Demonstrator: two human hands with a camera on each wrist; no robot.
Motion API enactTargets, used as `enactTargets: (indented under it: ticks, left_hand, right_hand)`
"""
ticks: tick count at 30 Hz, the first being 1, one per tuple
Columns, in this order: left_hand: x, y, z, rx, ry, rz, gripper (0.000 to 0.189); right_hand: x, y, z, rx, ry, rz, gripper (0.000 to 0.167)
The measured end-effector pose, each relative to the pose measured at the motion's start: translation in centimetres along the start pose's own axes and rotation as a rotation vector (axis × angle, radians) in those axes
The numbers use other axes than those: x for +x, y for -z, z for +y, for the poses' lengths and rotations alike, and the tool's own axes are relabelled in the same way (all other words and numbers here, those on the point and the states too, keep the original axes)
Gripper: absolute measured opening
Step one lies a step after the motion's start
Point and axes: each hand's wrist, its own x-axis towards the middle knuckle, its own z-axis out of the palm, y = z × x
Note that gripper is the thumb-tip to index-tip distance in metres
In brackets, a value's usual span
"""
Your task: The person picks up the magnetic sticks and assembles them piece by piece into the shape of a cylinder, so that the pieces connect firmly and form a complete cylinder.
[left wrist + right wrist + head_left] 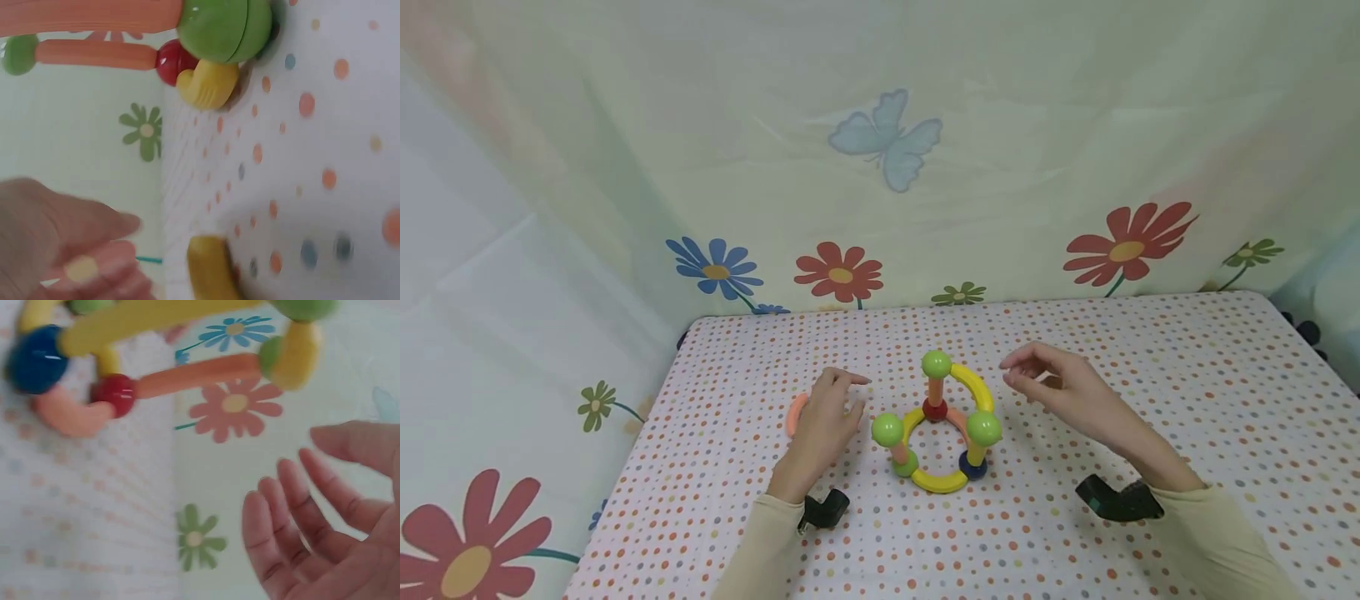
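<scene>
A toy frame of balls and rods [938, 483] stands on the dotted cloth between my hands. Its base ring joins a red ball [117, 395], a blue ball [39, 367] and a green ball [219, 28] with curved rods. Three upright rods carry light green balls [937, 363] on top. One yellow curved rod [976, 387] bridges the back and right top balls. Left of the frame, my left hand [822, 429] hovers with relaxed fingers, holding nothing, beside an orange curved rod [796, 414]. To the right, my right hand [1067, 392] is raised, fingers loosely bent and apart from the frame.
Below the left hand, a yellow curved piece [212, 269] lies on the cloth, hidden in the head view. The dotted cloth [1037, 550] covers the table. Behind it hangs a curtain [1015, 167] printed with flowers and a butterfly. Each wrist wears a black camera [825, 509].
</scene>
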Motion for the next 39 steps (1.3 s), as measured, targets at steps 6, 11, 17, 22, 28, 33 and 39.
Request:
enactTargets:
  ticks: [6, 11, 17, 22, 28, 33, 39]
  left_hand:
    - [-1.1, 1.0, -0.6, 0.085, 0.126, 0.012, 0.036]
    - [-1.3, 0.8, -1.0, 0.05, 0.131, -0.017, 0.035]
    - [-1.3, 0.9, -1.0, 0.031, 0.18, -0.071, 0.024]
    - [-1.0, 1.4, -0.8, -0.032, 0.253, -0.121, 0.018]
    - [0.3, 2.7, -0.1, -0.145, 0.232, -0.148, 0.024]
    - [1.9, 4.1, 1.3, -0.361, 0.164, -0.17, 0.034]
    - [3.0, 4.6, 3.1, -0.601, 0.115, -0.297, 0.039]
  right_hand:
    - [2.4, 0.4, -2.4, -0.014, 0.134, -0.057, 0.027]
    - [3.5, -0.3, -3.5, -0.025, 0.204, -0.151, 0.036]
    - [4.5, -1.1, -4.1, -0.031, 0.253, -0.2, 0.037]
    - [4.8, -1.4, -4.3, -0.03, 0.252, -0.204, 0.035]
    - [5.0, -1.7, -4.3, -0.023, 0.228, -0.214, 0.036]
    - [5.2, -2.1, -4.3, -0.04, 0.225, -0.206, 0.038]
    - [5.2, -2.6, -4.1, -0.048, 0.237, -0.168, 0.037]
